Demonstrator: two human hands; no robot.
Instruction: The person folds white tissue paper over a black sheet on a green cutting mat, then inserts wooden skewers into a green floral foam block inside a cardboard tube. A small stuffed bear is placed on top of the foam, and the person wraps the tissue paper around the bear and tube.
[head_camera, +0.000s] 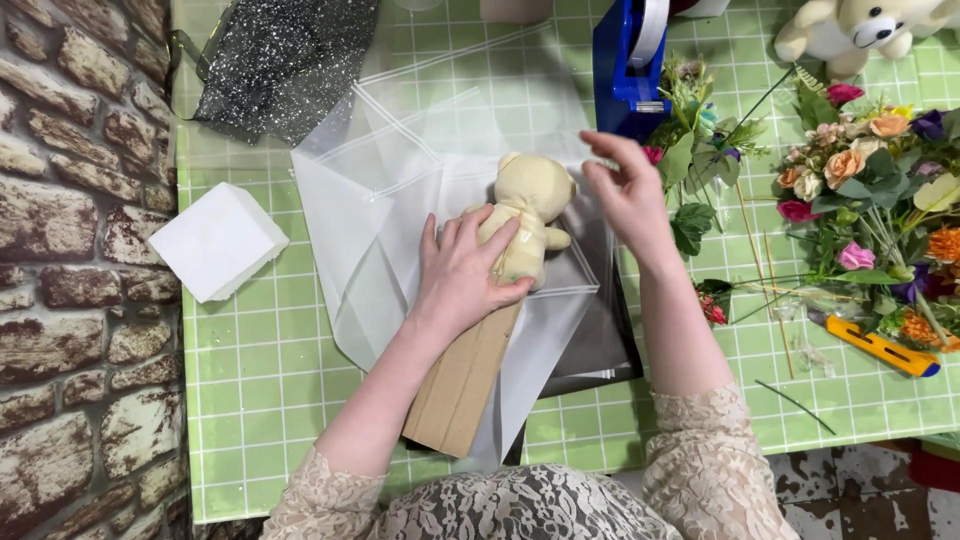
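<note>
Cream bear (527, 213): lies on clear film (380, 190), at the top of a cardboard strip (462, 385).
Left hand (465, 275): fingers curled over the bear's body, pressing it down.
Right hand (628, 195): raised beside the bear's head, fingers loosely bent; whether they hold anything, cannot tell.
Nearby: blue tape dispenser (628, 65), flowers (860, 190).

We see a white foam block (217, 241) left, a blue tape dispenser (628, 62), artificial flowers (865, 180) and a yellow utility knife (882, 347) right.

Green checked table (270, 370) with white foam block (217, 241), clear wrapping sheets (390, 170), artificial flowers (870, 190), yellow cutter (882, 347).
</note>
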